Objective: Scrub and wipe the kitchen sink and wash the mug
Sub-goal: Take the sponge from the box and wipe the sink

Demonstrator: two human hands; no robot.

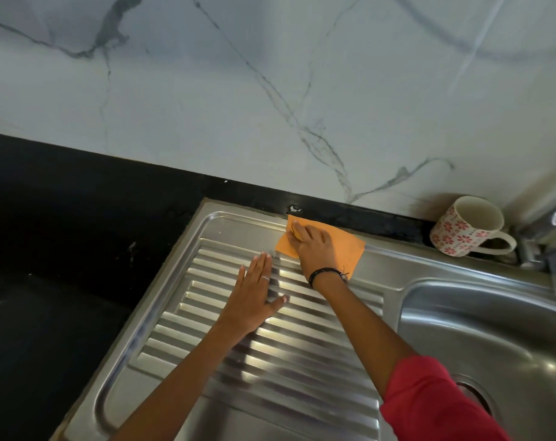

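An orange cloth [349, 246] lies flat at the far rim of the steel sink's ribbed drainboard [270, 361]. My right hand [311, 246] presses down on the cloth with its fingers spread over it. My left hand [254, 291] rests flat on the drainboard ribs, fingers straight, holding nothing. A white mug [467, 227] with red flowers lies tilted on the black counter behind the sink, at the wall, its mouth facing up and towards me. The sink basin [493, 338] is at the right.
Black countertop [63, 233] runs along the left and behind the sink. A marble-patterned wall [238, 90] rises behind it. A steel tap base [537, 246] stands at the far right next to the mug. The drain opening [474, 396] shows partly behind my red sleeve.
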